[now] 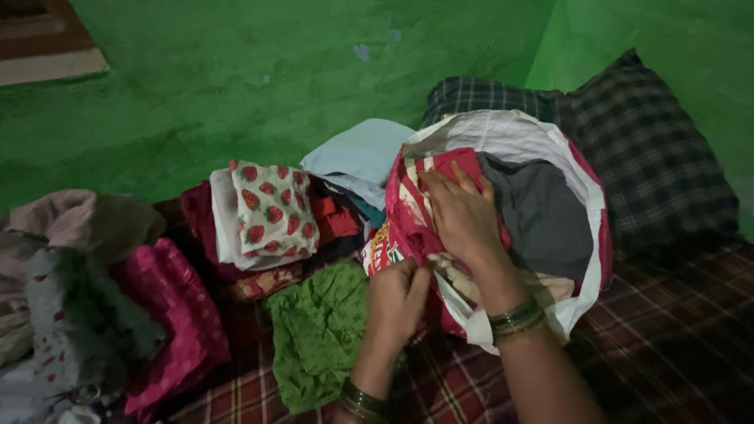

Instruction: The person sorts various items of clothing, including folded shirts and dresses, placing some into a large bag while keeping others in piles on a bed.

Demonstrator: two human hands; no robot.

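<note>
A white plastic bag with red printing point(585, 188) lies open on a bed, stuffed with clothes. My right hand point(463, 216) reaches into its mouth and presses flat on a red cloth point(452, 162) beside a dark grey garment point(546, 216). My left hand point(397, 298) pinches the bag's near rim with closed fingers. Bangles show on both wrists.
Folded clothes lie to the left: a strawberry-print cloth point(271, 208), a pale blue one point(361, 153), a green one point(318, 334), a pink one point(169, 302) and a grey heap point(71, 314). Checked pillows point(644, 149) lean on the green wall point(259, 71). A plaid sheet point(675, 345) covers the bed.
</note>
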